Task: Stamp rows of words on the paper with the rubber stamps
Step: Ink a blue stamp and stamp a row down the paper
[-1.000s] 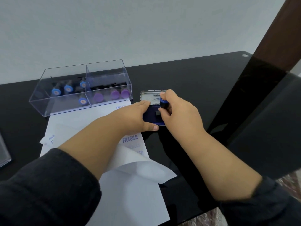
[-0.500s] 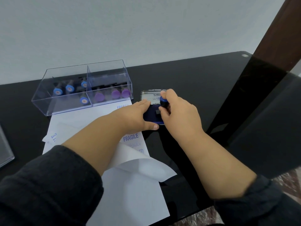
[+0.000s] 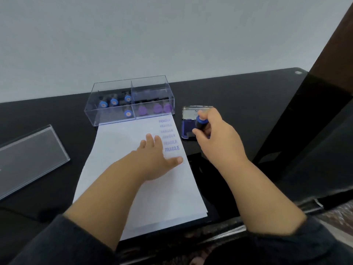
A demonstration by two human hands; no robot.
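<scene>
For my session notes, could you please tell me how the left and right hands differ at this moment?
The left hand lies flat and open on the white paper sheet; the right hand curls around the blue-capped rubber stamp over the blue ink pad. Both are bare, with dark sleeves.

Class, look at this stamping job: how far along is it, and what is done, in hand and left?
Done: a column of six FRAGILE prints runs down the paper's right side. In hand: the right hand grips a blue-topped stamp over the open ink pad, apparently re-inking, while the left hand rests flat on the sheet. Left: most of the page is blank; other stamps sit in the clear box.
</scene>
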